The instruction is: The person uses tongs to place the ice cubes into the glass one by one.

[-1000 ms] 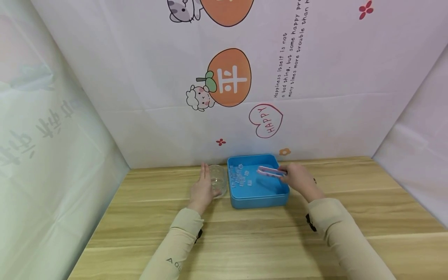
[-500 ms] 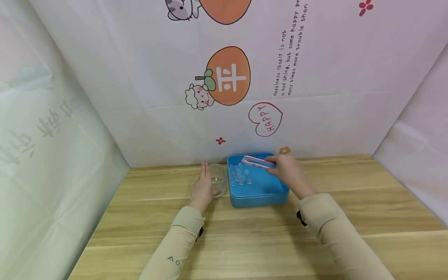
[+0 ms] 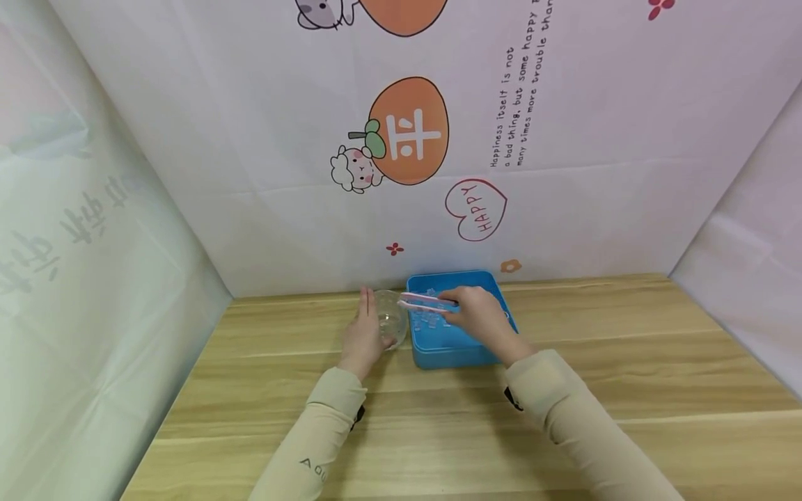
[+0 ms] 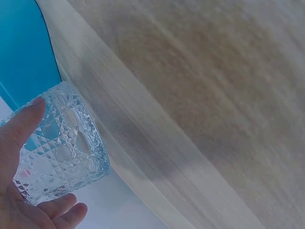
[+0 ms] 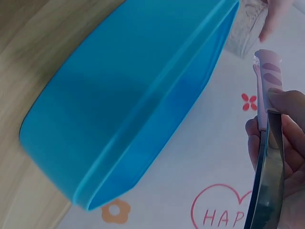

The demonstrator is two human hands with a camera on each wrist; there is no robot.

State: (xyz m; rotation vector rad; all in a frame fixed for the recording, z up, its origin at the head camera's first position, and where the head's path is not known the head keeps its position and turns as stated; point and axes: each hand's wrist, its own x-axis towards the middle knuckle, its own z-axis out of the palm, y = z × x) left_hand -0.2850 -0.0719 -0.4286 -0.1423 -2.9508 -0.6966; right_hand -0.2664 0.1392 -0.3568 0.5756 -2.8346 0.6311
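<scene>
Pink-and-silver tongs (image 5: 273,152), striped at the plastic tips and shiny metal along the handle, have swung left across the smooth blue round-cornered box (image 3: 460,358) to the glass's near-side rim as seen from overhead. Right hand (image 3: 481,319): fingers closed around the tongs, pinching. Left hand (image 3: 362,337): thumb and fingers parted, hugging the clear diamond-cut glass (image 4: 66,148) on the wood-grained table (image 3: 407,431), just beside the box. Small clear cubes (image 3: 428,321) lie inside the box.
</scene>
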